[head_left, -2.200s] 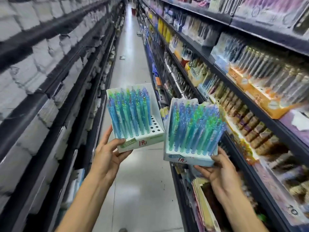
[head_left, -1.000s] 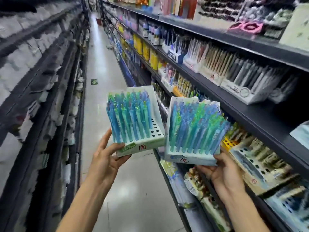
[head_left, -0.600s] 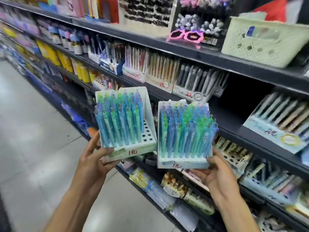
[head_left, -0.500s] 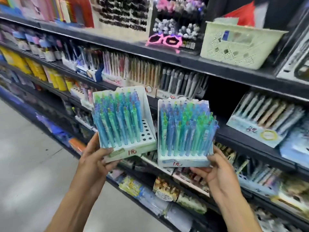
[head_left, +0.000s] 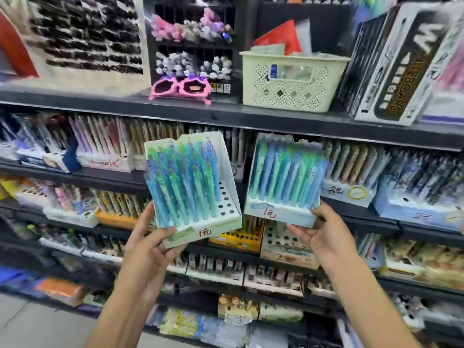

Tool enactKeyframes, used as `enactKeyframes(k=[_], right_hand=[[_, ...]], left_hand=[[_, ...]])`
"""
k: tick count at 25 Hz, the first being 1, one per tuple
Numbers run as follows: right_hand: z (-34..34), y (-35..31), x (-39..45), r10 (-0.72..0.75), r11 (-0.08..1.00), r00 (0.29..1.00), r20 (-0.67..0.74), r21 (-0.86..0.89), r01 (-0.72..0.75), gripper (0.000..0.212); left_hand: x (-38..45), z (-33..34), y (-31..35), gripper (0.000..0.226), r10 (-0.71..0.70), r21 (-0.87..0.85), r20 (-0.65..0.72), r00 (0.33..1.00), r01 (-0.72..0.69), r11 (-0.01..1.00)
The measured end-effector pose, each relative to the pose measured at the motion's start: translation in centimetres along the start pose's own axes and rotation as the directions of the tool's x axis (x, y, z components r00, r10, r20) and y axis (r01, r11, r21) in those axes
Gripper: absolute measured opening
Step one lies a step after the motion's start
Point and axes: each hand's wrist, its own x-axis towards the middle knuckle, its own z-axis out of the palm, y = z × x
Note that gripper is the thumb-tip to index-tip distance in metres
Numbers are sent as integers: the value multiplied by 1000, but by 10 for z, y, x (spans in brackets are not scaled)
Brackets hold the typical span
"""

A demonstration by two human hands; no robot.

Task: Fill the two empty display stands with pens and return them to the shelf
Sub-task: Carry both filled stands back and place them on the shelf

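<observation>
I hold two white display stands in front of the pen shelves. My left hand (head_left: 148, 249) grips the bottom front of the left stand (head_left: 227, 214), which carries blue and green pens (head_left: 183, 184); several holes on its right side are bare. My right hand (head_left: 324, 234) holds the right stand (head_left: 276, 214) from below at its lower right corner; it is packed with blue and green pens (head_left: 286, 174). The right stand sits slightly higher and closer to the dark shelf (head_left: 351, 214) behind it. A dark gap shows between the stands on that shelf level.
Stocked pen displays (head_left: 349, 172) fill the shelf to the right and left (head_left: 100, 144). A cream basket (head_left: 288, 84), pink sunglasses (head_left: 179, 87) and a marker box (head_left: 391, 71) stand on the shelf above. Lower shelves (head_left: 238, 237) hold more stationery. Aisle floor (head_left: 37, 327) lies lower left.
The view has swung from looking down the aisle to facing the shelves squarely. Both stands have moved apart and closer to the pen shelf, with the right one raised toward it.
</observation>
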Motion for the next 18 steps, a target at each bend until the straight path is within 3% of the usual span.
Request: enactKeyframes(k=[5,10,13,14,15,16,17,18], right_hand=[[41,3,22,-29,999,996,-87,-24,27,43],[84,-4,40,-83,996,974,-211,7,86,17],[92,-5,56,-193,981,920,-342,-39,192,35],[92,-2,57,-277,960,887,-368,-148,239,44],[92,1,54,-421,887,828,-370,-358,291,47],[89,7,52,-605,715,736,-303,-614,334,45],[86,13,49,-748,457,649,-139,-817,352,39],[82,19,48,-797,179,598,88,-910,373,33]], left_hand=[[30,-14,22,57,-59,47,84,995,55,997],[51,-26,35,64,-113,67,155,981,104,992],[61,-30,36,67,-149,77,176,973,138,988],[64,-31,35,66,-155,78,182,971,143,987],[66,-30,33,65,-161,77,193,968,149,986],[67,-28,32,65,-165,73,204,965,153,986],[67,-26,31,65,-167,69,214,962,155,985],[67,-22,29,66,-167,66,218,962,157,985]])
